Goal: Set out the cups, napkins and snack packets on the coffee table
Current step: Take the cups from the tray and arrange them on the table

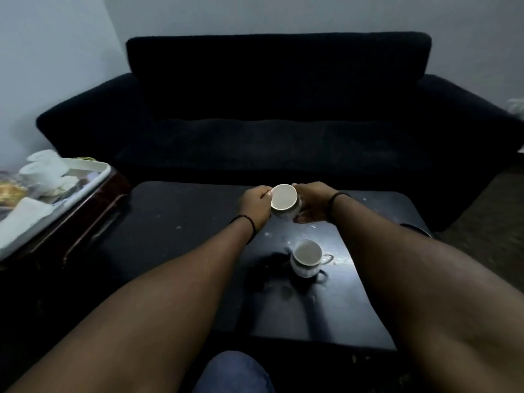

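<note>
One cup (306,259) already stands upright on the coffee table (175,222), low and right of the frame's middle, mouth up and handle turned to the right; I judge it to be set where a seated guest could reach it. Nearer the bottom edge a knee in blue cloth (232,373) shows between the two forearms.

Above that cup, at the centre of the frame, both hands meet around a second cup (284,201). The left hand (253,207) has its fingers curled against the cup's left rim, and the right hand (310,202) wraps round its right side with the thumb under it. The cup is tilted with its mouth toward the camera and seems to hang just above the table's far half; two hands likely steady it for a gentle landing apart from the first. Each wrist wears a dark band.

At the left edge a white tray (93,177) rests on a dark wooden stand, holding more white cups (42,168), a folded napkin (24,214) and what looks like a snack packet (10,191), blurred. They appear to wait there as the supply, so most of the setting-out looks undone.

Farthest back a black sofa (278,109) fills the upper frame.
</note>
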